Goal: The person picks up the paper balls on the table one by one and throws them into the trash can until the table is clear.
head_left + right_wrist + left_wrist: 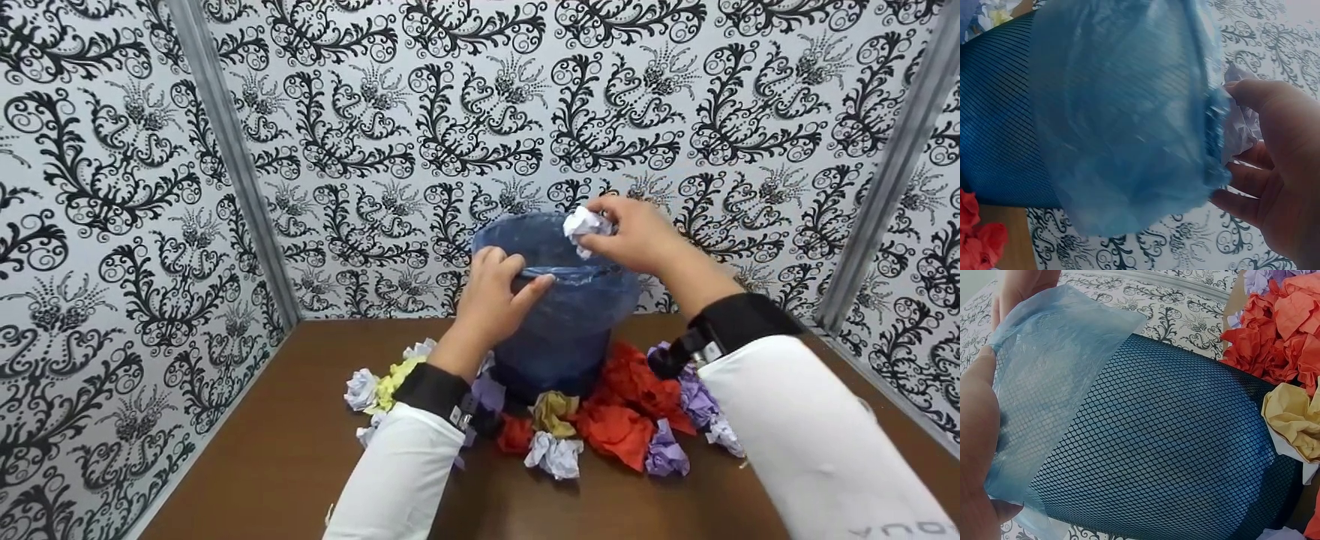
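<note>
A dark mesh wastebasket point(551, 352) stands upright on the table, lined with a blue translucent plastic bag point(600, 296) folded down over its rim. At the near left of the rim, my left hand point(495, 296) grips the lined edge, its thumb along the front. The left wrist view shows that hand at the bag's point(1067, 365) upper edge. My right hand point(634, 232) holds a crumpled white paper ball point(585, 227) between thumb and fingers, at the right side of the opening. In the right wrist view the paper ball point(1239, 121) is partly hidden behind the bag's edge and the fingers.
Around the basket's base lie several crumpled papers: red paper point(619, 431), a mustard ball point(555, 412), a white ball point(555, 455), a purple one point(666, 451) and a yellow one point(394, 382). The brown table point(262, 450) meets patterned wall panels point(360, 247) behind and at both sides.
</note>
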Demonstrator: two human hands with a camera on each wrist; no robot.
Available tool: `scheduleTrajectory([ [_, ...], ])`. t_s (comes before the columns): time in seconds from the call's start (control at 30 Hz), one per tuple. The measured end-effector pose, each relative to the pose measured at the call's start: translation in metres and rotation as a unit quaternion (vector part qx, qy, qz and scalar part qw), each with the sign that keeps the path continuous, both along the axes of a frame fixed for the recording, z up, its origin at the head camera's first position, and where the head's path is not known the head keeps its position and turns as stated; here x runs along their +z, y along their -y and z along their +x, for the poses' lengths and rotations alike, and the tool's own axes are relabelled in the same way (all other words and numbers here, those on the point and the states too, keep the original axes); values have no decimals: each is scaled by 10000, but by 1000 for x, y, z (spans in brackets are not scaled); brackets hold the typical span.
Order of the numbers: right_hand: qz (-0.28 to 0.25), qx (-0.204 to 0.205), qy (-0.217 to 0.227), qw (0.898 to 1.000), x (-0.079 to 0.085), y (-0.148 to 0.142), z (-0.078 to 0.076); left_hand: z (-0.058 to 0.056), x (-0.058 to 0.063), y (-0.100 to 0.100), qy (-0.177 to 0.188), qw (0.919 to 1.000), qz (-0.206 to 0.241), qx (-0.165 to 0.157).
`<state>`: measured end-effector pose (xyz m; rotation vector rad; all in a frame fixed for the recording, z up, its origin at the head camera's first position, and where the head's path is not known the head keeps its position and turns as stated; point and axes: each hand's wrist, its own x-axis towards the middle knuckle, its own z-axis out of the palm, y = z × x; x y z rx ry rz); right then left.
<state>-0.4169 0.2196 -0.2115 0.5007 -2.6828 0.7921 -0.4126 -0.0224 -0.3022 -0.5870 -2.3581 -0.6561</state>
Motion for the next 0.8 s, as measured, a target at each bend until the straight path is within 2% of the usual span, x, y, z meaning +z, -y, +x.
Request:
scheduleTrajectory([
  [0.4,207,150,154,9996,-15,20,-13,1,1,-1,-37,10000,-26,23],
  [0.6,254,248,151,9993,-15,19,-13,0,1,-1,-36,10000,-4,-10],
  [0.8,277,346,66,9990,-15,11,-8,0,0,0,9,10000,-9,44],
])
